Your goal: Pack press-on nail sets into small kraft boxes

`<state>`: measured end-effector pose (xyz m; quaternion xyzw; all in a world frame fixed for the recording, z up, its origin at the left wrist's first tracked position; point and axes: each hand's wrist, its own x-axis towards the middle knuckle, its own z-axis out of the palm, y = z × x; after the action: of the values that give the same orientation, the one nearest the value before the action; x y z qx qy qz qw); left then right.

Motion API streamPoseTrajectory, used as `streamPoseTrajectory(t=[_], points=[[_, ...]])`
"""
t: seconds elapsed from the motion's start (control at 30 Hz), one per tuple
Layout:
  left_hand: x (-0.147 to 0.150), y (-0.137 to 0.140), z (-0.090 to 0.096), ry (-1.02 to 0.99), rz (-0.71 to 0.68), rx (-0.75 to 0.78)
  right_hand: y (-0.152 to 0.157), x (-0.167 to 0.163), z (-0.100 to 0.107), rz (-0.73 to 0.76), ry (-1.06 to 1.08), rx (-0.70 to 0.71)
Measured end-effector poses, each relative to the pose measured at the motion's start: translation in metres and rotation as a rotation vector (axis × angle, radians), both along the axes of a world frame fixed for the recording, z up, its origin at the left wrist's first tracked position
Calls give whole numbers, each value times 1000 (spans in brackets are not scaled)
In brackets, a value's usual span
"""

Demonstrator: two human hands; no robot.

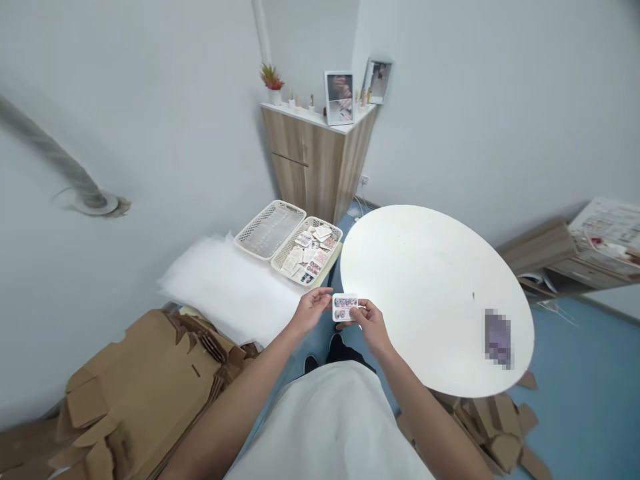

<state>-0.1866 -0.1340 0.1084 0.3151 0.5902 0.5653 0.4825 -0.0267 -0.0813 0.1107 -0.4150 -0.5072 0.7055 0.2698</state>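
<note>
A small white card of press-on nails is held up in front of me, with patterned nails set in two rows on it. My right hand grips its right side, thumb across the front. My left hand is at the card's left edge with fingers stretched and apart; whether a fingertip touches the card I cannot tell. Beyond my hands, a white plastic basket holds many similar cards in a loose heap. Beside it on the left lies another white basket with clear plastic pieces inside.
A white oval table stands at right, with a pixelated purple item on it. White wrapping sheets lie under the baskets. Flattened cardboard boxes are piled at left, more cardboard below the table. A wooden cabinet fills the corner.
</note>
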Motion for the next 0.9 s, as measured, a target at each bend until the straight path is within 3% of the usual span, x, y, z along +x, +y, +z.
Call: streamPoseTrajectory(t=[0.13,0.27,0.37,0.47,0.63,0.9], points=[[24,13,7,49,-100,52,0,30,-3,-21,6,80],[53,31,11,112,-334,14,8,64,-7,-47,-115,239],[81,39,8,52,-472,-32,17,91,-6,-140,-176,268],[110,46,3,-66,-414,-91,28,120,-5,-230,-121,194],[154,59,-1,-188,-293,-154,47,162,-8,-257,1,89],[195,79,-4,-115,-307,-210,70,200,-12,-271,-1,79]])
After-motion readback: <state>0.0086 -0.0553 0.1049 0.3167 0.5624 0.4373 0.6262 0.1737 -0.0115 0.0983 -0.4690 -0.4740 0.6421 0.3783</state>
